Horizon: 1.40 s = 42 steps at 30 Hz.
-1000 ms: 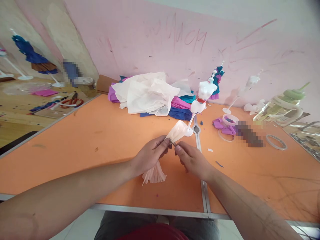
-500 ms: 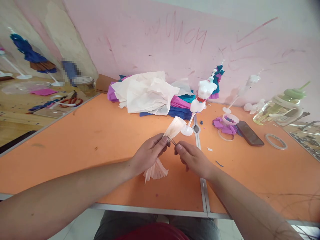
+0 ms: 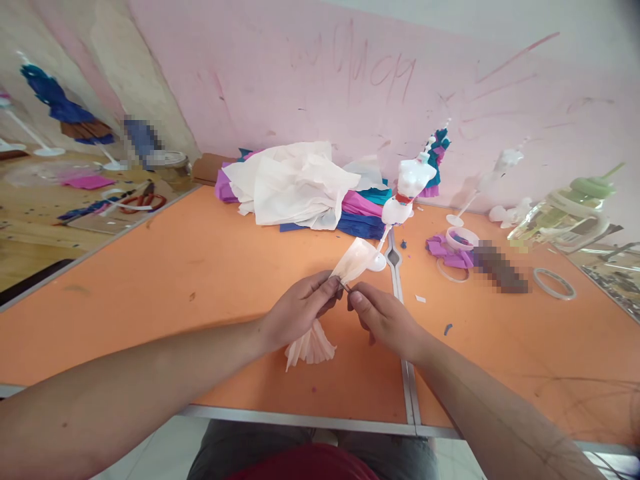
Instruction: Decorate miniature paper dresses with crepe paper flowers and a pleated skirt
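Observation:
My left hand [image 3: 299, 313] is closed round the gathered middle of a pleated piece of pale cream crepe paper [image 3: 354, 260]; one fan of it sticks up past my fingers and another hangs below my palm. My right hand [image 3: 383, 319] pinches a thin dark wire right at that gathered middle, thumb against fingers. Both hands hover just above the orange table [image 3: 200, 267]. Behind them stands a small white mannequin bust [image 3: 410, 187] on a stem with a round base.
A heap of white, pink, blue and purple crepe paper [image 3: 300, 187] lies against the pink wall. Right of it are purple scraps, a small tape roll [image 3: 461, 237], a clear tape ring [image 3: 553, 283] and a green-lidded water jug [image 3: 565, 213]. Scissors [image 3: 143, 200] lie on the neighbouring wooden table.
The upper fan of paper has shifted slightly between frames while both hands stay pinched together at the gathered middle; otherwise nothing has moved.

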Tool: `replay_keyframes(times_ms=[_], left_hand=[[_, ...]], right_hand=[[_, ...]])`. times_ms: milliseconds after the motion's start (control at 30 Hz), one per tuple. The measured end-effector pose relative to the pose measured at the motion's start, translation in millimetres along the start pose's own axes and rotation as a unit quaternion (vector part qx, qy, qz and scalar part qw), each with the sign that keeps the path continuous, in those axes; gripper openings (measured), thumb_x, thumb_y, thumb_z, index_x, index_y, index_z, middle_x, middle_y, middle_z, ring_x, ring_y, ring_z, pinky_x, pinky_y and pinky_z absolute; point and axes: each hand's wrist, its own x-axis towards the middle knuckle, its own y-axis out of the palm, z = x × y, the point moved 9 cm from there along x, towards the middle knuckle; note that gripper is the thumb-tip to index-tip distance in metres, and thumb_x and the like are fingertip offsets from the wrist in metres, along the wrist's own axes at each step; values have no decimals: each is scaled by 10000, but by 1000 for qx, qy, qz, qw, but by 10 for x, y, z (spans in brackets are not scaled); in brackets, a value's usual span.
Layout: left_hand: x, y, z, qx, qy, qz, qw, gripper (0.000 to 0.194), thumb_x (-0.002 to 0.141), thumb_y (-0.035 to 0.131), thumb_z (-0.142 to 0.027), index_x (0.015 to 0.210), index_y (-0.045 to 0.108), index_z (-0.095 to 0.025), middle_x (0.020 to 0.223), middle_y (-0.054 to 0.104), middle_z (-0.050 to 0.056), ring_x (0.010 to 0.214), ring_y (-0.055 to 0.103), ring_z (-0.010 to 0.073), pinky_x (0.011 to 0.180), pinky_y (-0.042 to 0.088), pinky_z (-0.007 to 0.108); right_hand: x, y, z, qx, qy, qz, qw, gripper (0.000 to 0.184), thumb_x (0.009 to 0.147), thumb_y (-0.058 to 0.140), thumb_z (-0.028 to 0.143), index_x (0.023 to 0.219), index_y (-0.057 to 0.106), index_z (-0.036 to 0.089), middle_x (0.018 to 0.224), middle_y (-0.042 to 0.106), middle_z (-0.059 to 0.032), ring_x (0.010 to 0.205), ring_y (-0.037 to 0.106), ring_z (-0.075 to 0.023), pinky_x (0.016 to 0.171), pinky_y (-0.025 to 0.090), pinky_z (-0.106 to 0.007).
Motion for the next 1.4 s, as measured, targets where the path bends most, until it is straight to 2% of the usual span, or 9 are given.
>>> replay_keyframes(times_ms=[167, 367, 500, 633, 700, 867, 1000, 1200, 1400], left_hand=[[-66, -65, -123, 140, 55, -61, 987, 387, 986, 393, -507, 847, 558, -185, 737, 497, -5, 705, 477, 132, 698, 417, 250], [-103, -88, -181, 203, 62, -88, 973, 380, 950, 422, -540, 918, 615, -214, 732, 565, 16, 674, 549, 174, 568, 411, 244], [-59, -59, -139, 174, 60, -54, 981, 412, 943, 420, -559, 891, 604, -194, 738, 530, 19, 667, 482, 154, 588, 401, 238], [4, 122, -28, 40, 28, 72, 996, 435, 958, 401, -561, 890, 569, -165, 722, 426, -6, 584, 332, 104, 532, 308, 229], [15, 174, 3, -6, 14, 104, 994, 416, 968, 404, -544, 871, 544, -164, 692, 353, -29, 552, 275, 90, 508, 251, 229], [27, 167, 12, -34, 14, 97, 995, 411, 971, 416, -539, 844, 524, -163, 696, 313, -35, 558, 272, 87, 507, 225, 235], [29, 173, 33, -36, -1, 103, 994, 427, 960, 420, -563, 819, 515, -171, 673, 283, -41, 553, 257, 93, 501, 214, 238], [36, 183, 79, -74, -22, 119, 990, 411, 967, 416, -552, 801, 465, -179, 663, 276, -49, 544, 231, 89, 492, 184, 235], [-22, 194, 64, 1, -13, 125, 992, 414, 971, 428, -532, 807, 498, -159, 693, 375, -25, 596, 323, 93, 551, 275, 241]], right_hand=[[-37, -14, 39, -19, 6, -12, 1000, 497, 973, 259, 637, 889, 521, 223, 617, 423, 34, 587, 475, -133, 522, 368, -250], [-69, -86, 71, -152, 29, -51, 987, 415, 987, 274, 572, 970, 518, 237, 635, 485, 14, 534, 440, -150, 524, 271, -281], [-50, -86, 92, -144, -13, -35, 989, 446, 1001, 244, 564, 1088, 540, 240, 717, 567, 7, 610, 511, -162, 578, 328, -286], [-7, -67, 97, -115, -74, -7, 991, 460, 1004, 290, 532, 977, 618, 211, 780, 607, -15, 715, 556, -165, 666, 406, -301], [11, -52, 60, -87, -69, 1, 994, 484, 1000, 298, 538, 947, 638, 198, 734, 585, -16, 684, 552, -156, 638, 434, -290], [11, -10, -44, 18, 1, 9, 1000, 494, 964, 348, 581, 1089, 619, 187, 778, 576, -19, 552, 527, -115, 468, 480, -243], [-1, 7, -22, 42, 13, 21, 999, 474, 950, 361, 596, 1092, 589, 205, 884, 578, -27, 499, 505, -88, 374, 473, -226], [8, 17, -47, 43, 26, 23, 998, 431, 955, 363, 594, 1041, 565, 223, 641, 446, 42, 453, 427, -93, 368, 438, -213], [40, 71, -107, 22, 33, 16, 999, 494, 957, 332, 617, 898, 585, 197, 584, 434, 34, 470, 456, -111, 405, 401, -221]])
